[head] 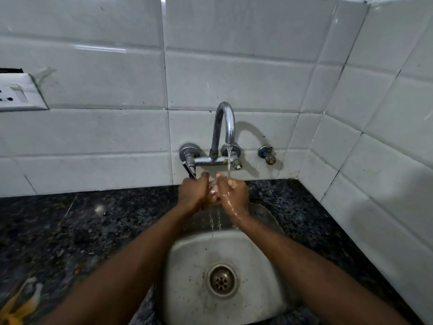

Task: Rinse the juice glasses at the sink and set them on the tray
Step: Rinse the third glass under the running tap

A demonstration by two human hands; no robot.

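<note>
My left hand (193,193) and my right hand (234,195) are pressed together over the back of the steel sink (187,266). A small clear juice glass (213,188) appears to be clasped between them, mostly hidden by my fingers. Water streams from the curved chrome tap (226,123) onto my right hand and the glass, then drips down into the basin. My right hand is wet and shiny. No tray is in view.
The drain (222,280) sits in the middle of the basin. Dark speckled granite counter (82,231) surrounds the sink. White tiled walls stand behind and on the right. A socket plate (18,92) is on the left wall. Something blurred and yellow (16,308) lies at the lower left.
</note>
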